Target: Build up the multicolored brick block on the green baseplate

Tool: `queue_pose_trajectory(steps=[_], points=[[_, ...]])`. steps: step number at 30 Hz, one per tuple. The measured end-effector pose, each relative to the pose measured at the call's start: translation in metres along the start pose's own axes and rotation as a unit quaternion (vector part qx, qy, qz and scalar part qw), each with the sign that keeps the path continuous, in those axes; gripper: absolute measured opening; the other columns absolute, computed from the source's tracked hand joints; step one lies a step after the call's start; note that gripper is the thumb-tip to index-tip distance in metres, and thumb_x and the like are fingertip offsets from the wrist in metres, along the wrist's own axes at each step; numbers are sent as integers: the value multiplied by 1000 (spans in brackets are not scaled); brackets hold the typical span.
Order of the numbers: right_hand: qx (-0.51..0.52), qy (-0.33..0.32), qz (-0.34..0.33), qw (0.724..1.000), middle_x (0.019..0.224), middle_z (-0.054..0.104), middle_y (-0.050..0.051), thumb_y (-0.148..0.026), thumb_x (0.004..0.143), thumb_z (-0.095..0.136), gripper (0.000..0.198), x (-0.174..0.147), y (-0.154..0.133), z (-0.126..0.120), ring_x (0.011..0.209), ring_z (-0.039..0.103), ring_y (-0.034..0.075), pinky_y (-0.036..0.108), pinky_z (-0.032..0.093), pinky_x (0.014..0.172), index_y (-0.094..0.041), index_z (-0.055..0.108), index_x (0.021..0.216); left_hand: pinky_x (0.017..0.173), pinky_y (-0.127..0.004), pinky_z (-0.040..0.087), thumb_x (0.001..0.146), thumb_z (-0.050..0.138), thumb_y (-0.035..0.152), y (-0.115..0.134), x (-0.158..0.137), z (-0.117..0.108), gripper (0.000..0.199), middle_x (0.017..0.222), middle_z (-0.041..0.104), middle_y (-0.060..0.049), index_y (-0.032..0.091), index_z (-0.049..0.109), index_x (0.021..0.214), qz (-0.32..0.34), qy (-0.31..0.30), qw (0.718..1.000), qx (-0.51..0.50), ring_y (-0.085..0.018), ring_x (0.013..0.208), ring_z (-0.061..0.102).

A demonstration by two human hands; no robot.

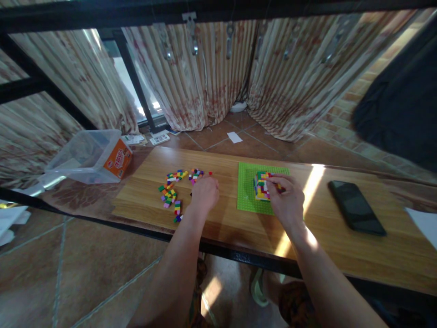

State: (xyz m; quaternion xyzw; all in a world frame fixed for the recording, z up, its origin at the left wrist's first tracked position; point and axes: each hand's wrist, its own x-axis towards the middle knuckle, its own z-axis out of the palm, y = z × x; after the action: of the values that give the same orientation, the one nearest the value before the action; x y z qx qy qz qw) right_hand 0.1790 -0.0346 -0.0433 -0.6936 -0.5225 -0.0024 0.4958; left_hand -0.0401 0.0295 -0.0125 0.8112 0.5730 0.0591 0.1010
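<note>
A small block of colourful toy bricks (261, 187) is built up on a green studded baseplate (246, 196). My right hand (287, 196) is over its right side, thumb and fingers pinched together at the bricks; what lies between the fingertips is too small to make out. To the left, my left hand (205, 193) reaches down to the table beside loose bricks (196, 174), its fingers curled and closed. The back of that hand hides its fingertips. A single red brick (210, 173) lies just beyond it. More loose bricks (169, 195) are scattered further left.
The wooden tabletop (225, 228) carries a black phone (357, 207) on the right and white paper (423, 225) at the right edge. At the far left stands a clear plastic bin (82, 157) with an orange label. Curtains (211, 77) hang behind the table.
</note>
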Motion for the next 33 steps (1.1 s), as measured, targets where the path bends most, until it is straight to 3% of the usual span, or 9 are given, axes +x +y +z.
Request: queue_pose_trajectory(steps=[4, 7, 11, 14, 20, 33], points=[[9, 1, 2, 1000, 101, 73, 10, -32, 84, 62, 18, 0, -1, -1, 96, 65, 26, 47, 52, 90, -21, 76, 82, 96, -39, 50, 84, 62, 15, 0, 3, 4, 16, 102, 73, -15, 15, 78, 86, 0, 20, 1000, -24, -28, 105, 66], [24, 14, 9, 1000, 100, 73, 10, -32, 83, 62, 18, 1, -2, -2, 96, 66, 25, 47, 51, 91, -21, 76, 82, 89, -37, 52, 85, 62, 15, 6, 7, 5, 14, 94, 75, -11, 16, 76, 85, 11, 50, 990, -132, -24, 94, 68], [78, 44, 52, 995, 98, 73, 9, -32, 81, 64, 16, 4, 1, -3, 92, 68, 23, 44, 54, 89, -21, 76, 81, 77, -30, 52, 87, 61, 17, 28, 7, 10, 12, 85, 75, -5, 17, 73, 85, 67, 72, 938, -334, -18, 79, 68], [107, 52, 89, 989, 94, 74, 8, -31, 79, 65, 15, 6, 5, -2, 91, 69, 23, 43, 54, 88, -20, 76, 82, 73, -27, 50, 87, 59, 17, 49, 6, 19, 12, 80, 74, -3, 17, 69, 82, 76, 66, 908, -407, -16, 76, 67], [124, 56, 107, 985, 94, 74, 8, -30, 78, 66, 15, 6, 6, -3, 89, 69, 22, 41, 54, 85, -19, 76, 82, 68, -26, 48, 90, 53, 15, 70, 6, 31, 13, 76, 71, -2, 17, 63, 83, 36, 45, 901, -431, -15, 71, 68], [144, 38, 127, 981, 96, 74, 8, -30, 77, 66, 15, 7, 6, -8, 91, 69, 23, 44, 55, 87, -21, 77, 82, 80, -31, 52, 85, 63, 12, 80, 13, 42, 10, 89, 70, -5, 18, 70, 88, 139, 123, 921, -342, -18, 82, 65]])
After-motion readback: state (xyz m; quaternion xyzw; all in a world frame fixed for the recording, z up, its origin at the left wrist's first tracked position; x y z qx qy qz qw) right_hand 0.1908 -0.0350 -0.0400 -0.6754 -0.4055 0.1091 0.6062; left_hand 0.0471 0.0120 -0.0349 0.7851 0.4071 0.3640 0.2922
